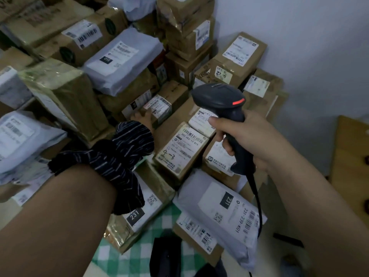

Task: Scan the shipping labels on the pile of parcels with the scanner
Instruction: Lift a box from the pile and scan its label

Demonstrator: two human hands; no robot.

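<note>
My right hand [245, 140] grips the handle of a dark corded scanner [221, 100], whose head shows a red light strip and hangs above the parcels. My left hand [142, 116], with a dark striped scrunchie [111, 158] on the wrist, reaches into the pile and touches a small brown box with a white barcode label [159, 106]; the scrunchie hides most of its fingers. Just below the scanner lies a box with a label marked "4-3" [179, 148]. A grey mailer bag marked "231" [221, 212] lies nearest to me.
Brown cartons and grey mailer bags [123, 58] are stacked high at the left and back, against a white wall [309, 47]. A green checked cloth [151, 236] shows under the near parcels. A wooden surface [351, 160] stands at the right edge. The scanner cable [257, 198] hangs down.
</note>
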